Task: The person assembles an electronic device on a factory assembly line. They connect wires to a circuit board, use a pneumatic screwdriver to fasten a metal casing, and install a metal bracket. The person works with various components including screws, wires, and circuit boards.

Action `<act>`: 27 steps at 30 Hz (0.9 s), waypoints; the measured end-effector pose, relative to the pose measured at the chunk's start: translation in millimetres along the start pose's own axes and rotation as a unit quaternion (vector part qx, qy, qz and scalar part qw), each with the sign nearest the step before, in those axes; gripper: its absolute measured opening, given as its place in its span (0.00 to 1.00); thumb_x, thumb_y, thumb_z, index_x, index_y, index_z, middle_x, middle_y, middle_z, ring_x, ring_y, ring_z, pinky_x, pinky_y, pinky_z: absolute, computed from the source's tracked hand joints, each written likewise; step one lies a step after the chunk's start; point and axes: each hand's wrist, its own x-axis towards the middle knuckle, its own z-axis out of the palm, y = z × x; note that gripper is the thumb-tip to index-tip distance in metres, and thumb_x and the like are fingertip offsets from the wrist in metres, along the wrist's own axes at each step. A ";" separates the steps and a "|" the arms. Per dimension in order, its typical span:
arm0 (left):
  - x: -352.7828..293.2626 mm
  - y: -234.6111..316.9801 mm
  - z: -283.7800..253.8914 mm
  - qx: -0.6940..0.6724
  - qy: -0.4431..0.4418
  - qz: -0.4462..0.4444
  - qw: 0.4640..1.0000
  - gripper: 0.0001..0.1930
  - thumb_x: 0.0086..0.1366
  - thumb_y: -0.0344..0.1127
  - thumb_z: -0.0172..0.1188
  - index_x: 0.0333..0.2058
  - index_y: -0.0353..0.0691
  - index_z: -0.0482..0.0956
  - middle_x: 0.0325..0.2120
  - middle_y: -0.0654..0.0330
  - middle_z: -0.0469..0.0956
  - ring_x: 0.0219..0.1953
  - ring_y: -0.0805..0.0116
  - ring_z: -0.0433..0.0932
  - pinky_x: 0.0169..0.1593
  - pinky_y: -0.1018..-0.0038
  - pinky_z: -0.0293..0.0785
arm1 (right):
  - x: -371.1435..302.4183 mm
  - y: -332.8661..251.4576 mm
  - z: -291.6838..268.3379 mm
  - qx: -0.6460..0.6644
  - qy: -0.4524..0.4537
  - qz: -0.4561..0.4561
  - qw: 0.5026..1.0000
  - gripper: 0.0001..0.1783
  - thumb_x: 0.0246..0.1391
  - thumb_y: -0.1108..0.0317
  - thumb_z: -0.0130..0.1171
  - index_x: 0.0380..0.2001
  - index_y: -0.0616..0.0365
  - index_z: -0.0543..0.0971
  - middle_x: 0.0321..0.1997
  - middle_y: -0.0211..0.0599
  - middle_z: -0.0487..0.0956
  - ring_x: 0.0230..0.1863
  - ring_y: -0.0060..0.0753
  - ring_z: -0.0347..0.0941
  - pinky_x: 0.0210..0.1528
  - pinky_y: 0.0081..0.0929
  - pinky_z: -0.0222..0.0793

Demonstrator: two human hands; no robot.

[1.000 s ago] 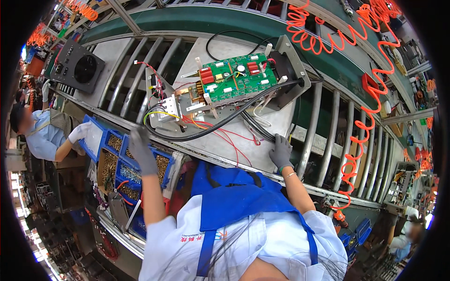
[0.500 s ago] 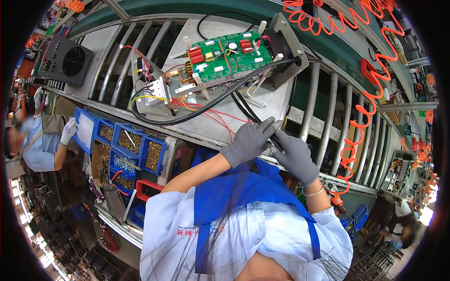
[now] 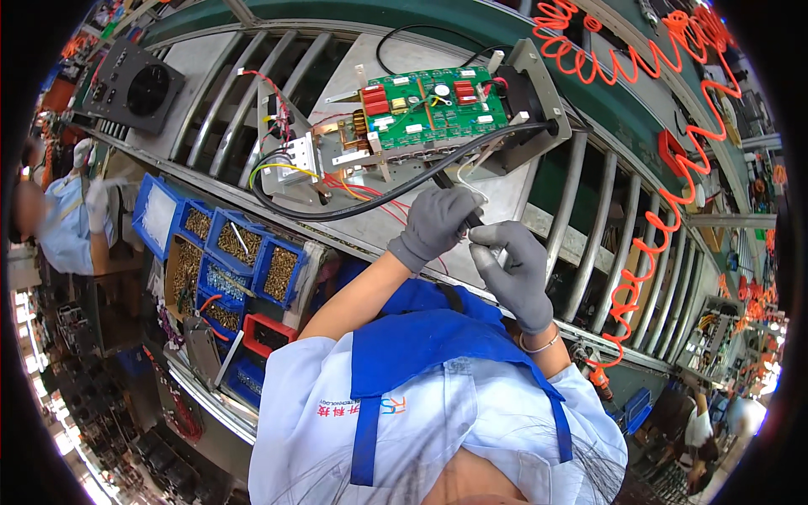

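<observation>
Grey work gloves cover both hands, close together in front of the opened electrical chassis. My left hand (image 3: 438, 220) is closed around black cables (image 3: 443, 178) that come down from the chassis; the fingers cover most of them. Facing it, my right hand (image 3: 513, 273) has thumb and fingers pinched by the left fingertips, and what lies in the pinch is too hidden to name. A white wire (image 3: 465, 175) curves down to the left fingers. Behind them sits a green circuit board (image 3: 438, 105) with red components. A thick black cable (image 3: 396, 190) loops in front of it.
Roller conveyor bars (image 3: 581, 223) run on both sides of the metal plate (image 3: 505, 189). Blue bins (image 3: 252, 261) of small hardware stand at left, beside a red frame (image 3: 268, 334). An orange coiled hose (image 3: 648, 244) hangs at right. Another person (image 3: 71, 223) works at far left.
My hands have turned and come slightly apart, the left rising toward the chassis. The black cables, which trailed down to both hands, now run mostly hidden into the left. The view shifted slightly.
</observation>
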 end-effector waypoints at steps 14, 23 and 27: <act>-14.9 -33.3 -2.9 0.002 0.045 -0.048 0.998 0.11 0.57 0.26 0.57 0.39 0.40 0.71 0.28 0.57 0.73 0.30 0.54 0.75 0.33 0.63 0.70 | 16.3 16.7 32.3 0.150 0.084 0.047 0.984 0.24 0.52 0.74 0.61 0.53 0.67 0.70 0.49 0.40 0.74 0.48 0.27 0.72 0.51 0.24 0.68; -11.7 -14.5 -89.1 0.025 0.082 -0.158 0.984 0.15 0.58 0.31 0.59 0.45 0.38 0.73 0.31 0.52 0.75 0.30 0.53 0.76 0.33 0.62 0.72 | 43.1 69.4 61.4 0.613 0.098 0.218 0.753 0.24 0.66 0.54 0.46 0.55 0.62 0.67 0.47 0.45 0.77 0.52 0.42 0.74 0.59 0.39 0.65; -22.9 20.8 -123.8 0.053 -0.201 -0.177 0.962 0.14 0.61 0.39 0.57 0.43 0.38 0.75 0.33 0.51 0.77 0.32 0.51 0.77 0.36 0.60 0.73 | 69.2 87.5 111.2 0.539 0.000 0.206 0.816 0.18 0.65 0.55 0.49 0.40 0.61 0.75 0.27 0.34 0.77 0.26 0.25 0.75 0.27 0.22 0.70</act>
